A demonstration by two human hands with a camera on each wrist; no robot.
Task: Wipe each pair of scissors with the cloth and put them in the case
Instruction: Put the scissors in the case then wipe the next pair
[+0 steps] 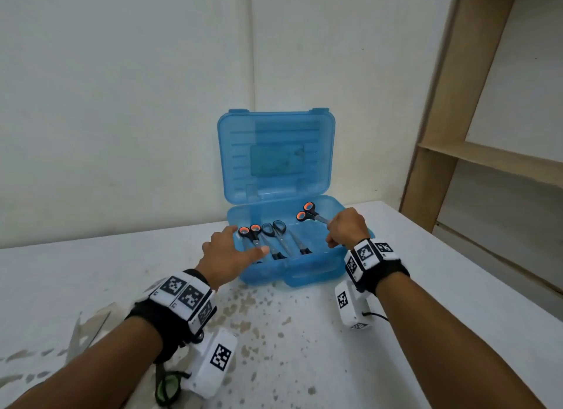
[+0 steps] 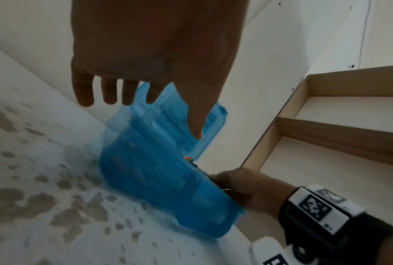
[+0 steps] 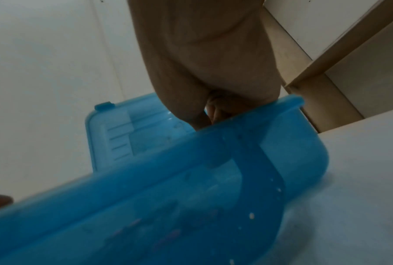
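Observation:
The blue translucent case (image 1: 304,279) stands open on the table, its lid (image 1: 275,152) upright against the wall. Inside lie orange-handled scissors (image 1: 251,231), black-handled scissors (image 1: 275,228) and the blades of a third pair (image 1: 300,244). My right hand (image 1: 344,228) grips another orange-handled pair (image 1: 307,213) by the blades, handles pointing away, above the case's right side. My left hand (image 1: 234,253) hovers with fingers spread over the case's front left corner, holding nothing. In the left wrist view the fingers (image 2: 86,89) hang straight above the case (image 2: 168,188). I cannot make out the cloth.
Green-handled scissors (image 1: 166,384) lie near the table's front edge, partly under my left wrist. Long metal blades (image 1: 88,332) lie at the left beside my forearm. The white table (image 1: 274,323) is stained in front of the case. A wooden shelf unit (image 1: 487,155) stands at the right.

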